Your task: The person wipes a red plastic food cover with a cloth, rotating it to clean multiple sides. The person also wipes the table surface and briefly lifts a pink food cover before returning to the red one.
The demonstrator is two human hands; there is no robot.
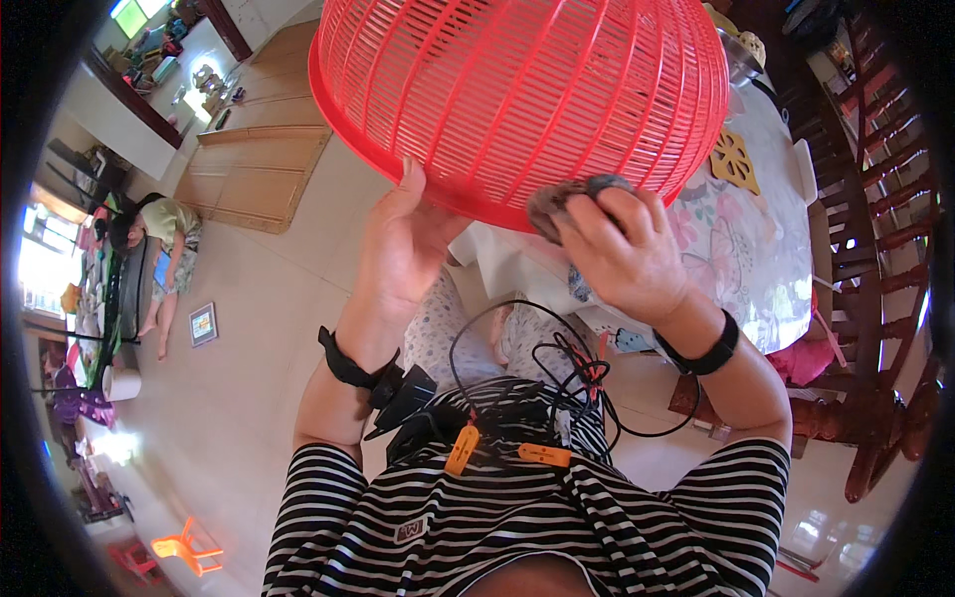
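A large red plastic basket (517, 109) with slatted, see-through sides is held up in front of me, tilted, its rim toward me. My left hand (403, 239) grips that rim at the left, thumb on the outer side and the other fingers partly hidden behind it. Bunched in my right hand (637, 254) is a grey-brown rag (549, 207), pressed against the basket's lower right side near the rim. The fingers of that hand curl round the rag.
To the right stands a table with a floral cover (766, 269), bearing a yellow trivet (734, 162) and a metal bowl (741, 62). Beyond is wooden furniture (885, 209). Black cables (582, 363) hang at my front. Flattened cardboard (249, 179), a seated person (177, 234) and an orange stool (187, 547) are left.
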